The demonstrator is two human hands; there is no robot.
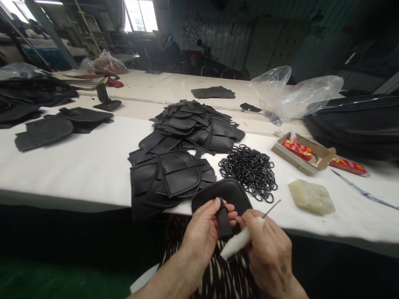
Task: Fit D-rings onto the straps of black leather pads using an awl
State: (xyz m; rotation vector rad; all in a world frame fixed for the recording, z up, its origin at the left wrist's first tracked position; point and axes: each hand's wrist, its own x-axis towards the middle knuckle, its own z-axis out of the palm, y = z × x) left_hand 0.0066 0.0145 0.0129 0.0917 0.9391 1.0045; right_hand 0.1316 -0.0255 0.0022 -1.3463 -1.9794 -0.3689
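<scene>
My left hand (205, 226) is closed on a black strap (223, 222), part of a black leather piece (221, 191) with a rounded edge lying at the table's front edge. A dark ring seems to sit on the strap near my thumb. In my right hand (269, 245) is an awl (238, 243) with a whitish handle, its thin metal shaft pointing up and right. The right fingertips are close beside the strap; whether they touch it is hidden. Just beyond lies a heap of black metal D-rings (249, 171).
A pile of black leather pieces (183, 166) lies left of the rings. To the right are a cardboard box (293, 162) with red packets, a yellowish wax-like block (311, 196) and scissors-like tool (358, 189). Clear plastic bags (305, 95) lie behind.
</scene>
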